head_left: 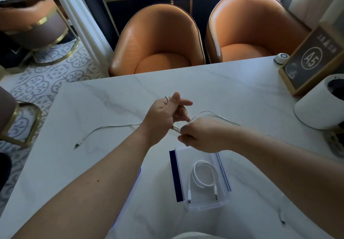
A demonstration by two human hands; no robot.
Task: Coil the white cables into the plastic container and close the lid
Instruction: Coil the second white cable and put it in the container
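A long white cable (109, 127) lies across the marble table (223, 82), its plug end at the left. My left hand (163, 115) grips this cable, a loop showing over its fingers. My right hand (202, 134) pinches the same cable just right of the left hand, and the rest arcs away to the right. Nearer to me stands the clear plastic container (202, 206) with blue clips, open, with a coiled white cable (202, 175) inside. A blue-edged lid (138, 175) peeks from under my left forearm. Another cable end (282, 218) lies at the lower right.
Two orange chairs (160, 41) stand at the far side of the table. At the right sit a framed A5 sign (312, 60), a small round white device (281, 57) and a white cylindrical pot (322, 102). A patterned tile floor lies to the left.
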